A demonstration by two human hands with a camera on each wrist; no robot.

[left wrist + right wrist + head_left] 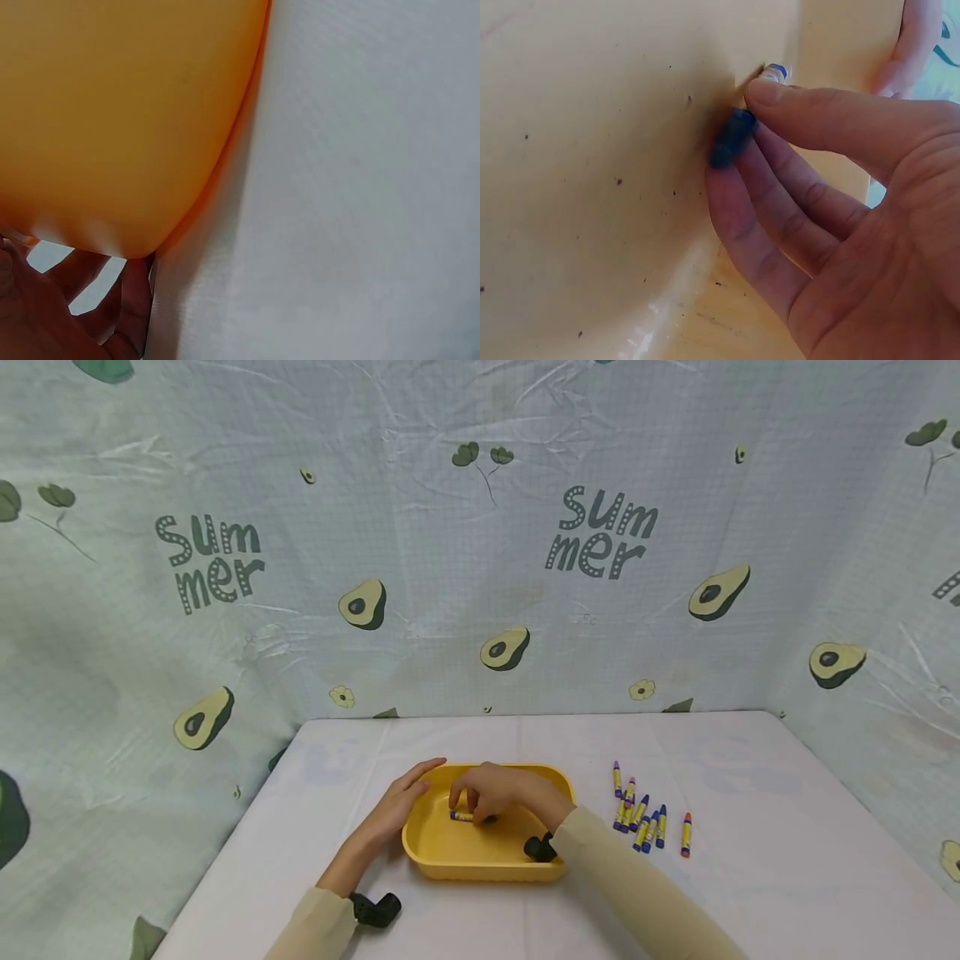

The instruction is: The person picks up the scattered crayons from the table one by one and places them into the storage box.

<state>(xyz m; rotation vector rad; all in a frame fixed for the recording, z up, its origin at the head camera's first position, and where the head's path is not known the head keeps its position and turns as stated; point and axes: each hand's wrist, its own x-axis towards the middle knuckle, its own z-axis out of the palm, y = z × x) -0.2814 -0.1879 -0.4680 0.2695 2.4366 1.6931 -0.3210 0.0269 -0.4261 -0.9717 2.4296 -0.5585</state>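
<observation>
A yellow plastic tray (487,870) stands on the white-covered table. At its left far corner my left hand (396,810) holds the rim, with fingers along the outer wall (75,225) and the thumb over the edge. My right hand (491,789) reaches down inside the tray, close over its floor. Thumb and fingertips there pinch a crayon (733,139) with a dark blue-green tip. The thumb covers part of its wrapper, and its blue other end shows past the thumb in the right wrist view.
Several crayons (651,828) in yellow and purple-blue wrappers lie loosely grouped right of the tray. One red-orange crayon (686,835) lies a little apart at their right. Black wrist devices (378,910) sit on both wrists. A printed cloth backdrop (450,543) hangs behind the table.
</observation>
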